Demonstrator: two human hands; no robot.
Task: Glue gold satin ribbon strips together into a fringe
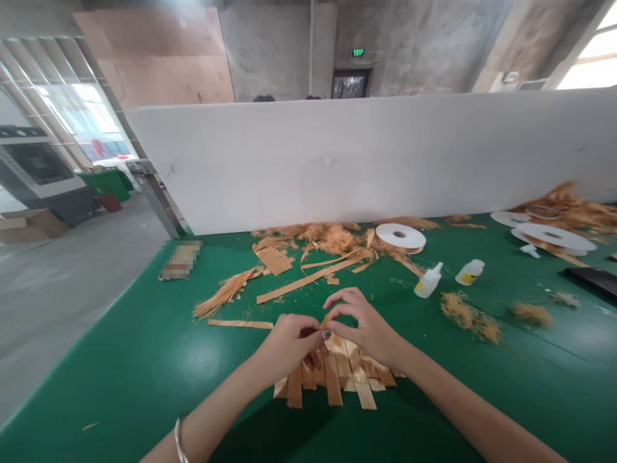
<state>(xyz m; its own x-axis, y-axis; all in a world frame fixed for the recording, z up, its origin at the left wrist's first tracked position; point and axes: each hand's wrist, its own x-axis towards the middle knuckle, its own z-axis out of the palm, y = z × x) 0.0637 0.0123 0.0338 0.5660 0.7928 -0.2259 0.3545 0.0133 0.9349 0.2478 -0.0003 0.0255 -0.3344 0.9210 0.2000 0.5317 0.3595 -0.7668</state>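
Observation:
My left hand (294, 337) and my right hand (362, 320) meet over the middle of the table. Between their fingertips is a small tan ribbon piece (324, 321), pinched by both; the fingers cover most of it. Just beneath lies a layer of tan and pale ribbon strips (333, 379), side by side with their ends toward me. To the left of my left hand, a single flat strip (241, 323) rests on the table. A longer strip (303, 281) lies slantwise beyond both hands.
The green table (154, 373) ends at a white partition (308, 167). Along it lie frayed fibres (337, 238), a ribbon spool (400, 236) and more spools (554, 238). Two small bottles (428, 281) (470, 272) stand right of my hands. A fringed bundle (226, 294) lies left, fibre tufts (470, 316) right.

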